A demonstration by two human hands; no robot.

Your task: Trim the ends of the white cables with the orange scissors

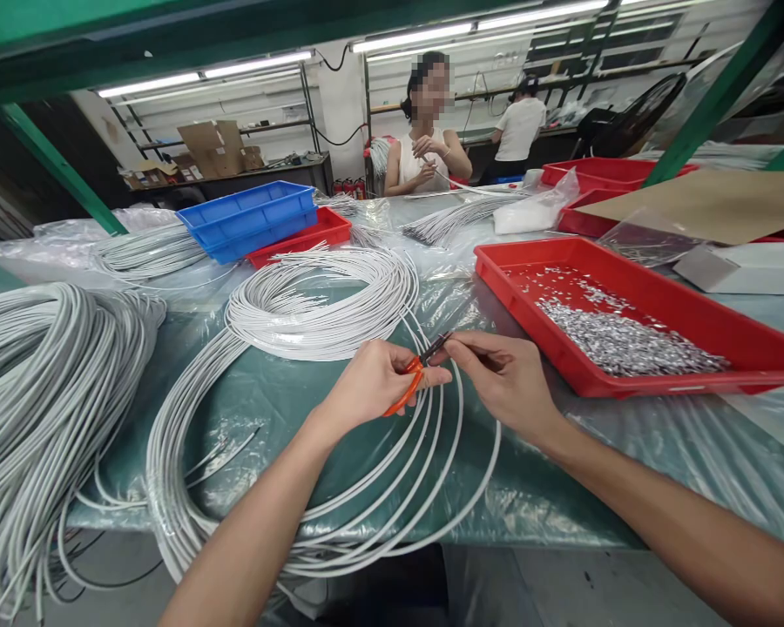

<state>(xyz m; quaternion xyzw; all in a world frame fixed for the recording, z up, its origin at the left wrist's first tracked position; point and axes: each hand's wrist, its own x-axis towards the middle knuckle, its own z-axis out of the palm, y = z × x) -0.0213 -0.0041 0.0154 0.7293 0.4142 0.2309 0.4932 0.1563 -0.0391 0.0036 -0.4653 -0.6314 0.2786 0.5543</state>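
My left hand [382, 383] is closed around the orange handles of a small pair of pliers or cutters [408, 387], whose dark jaws point up and to the right. At the tip of those jaws, the fingers of my right hand [500, 374] are pinched together; what they hold is too small to make out. Behind my left hand lies a coil of white cable [320, 305]. Looser loops of grey-white cable [183, 418] curve round below and to the left of both hands. Several strands pass beneath my hands.
A red tray [588, 383] with many small silvery pieces [627, 335] is at the right. Thick cable bundles [45, 374] fill the left. Blue bins [248, 218] and a red bin [333, 228] stand behind the coil. Two people are across the room; green posts frame the table.
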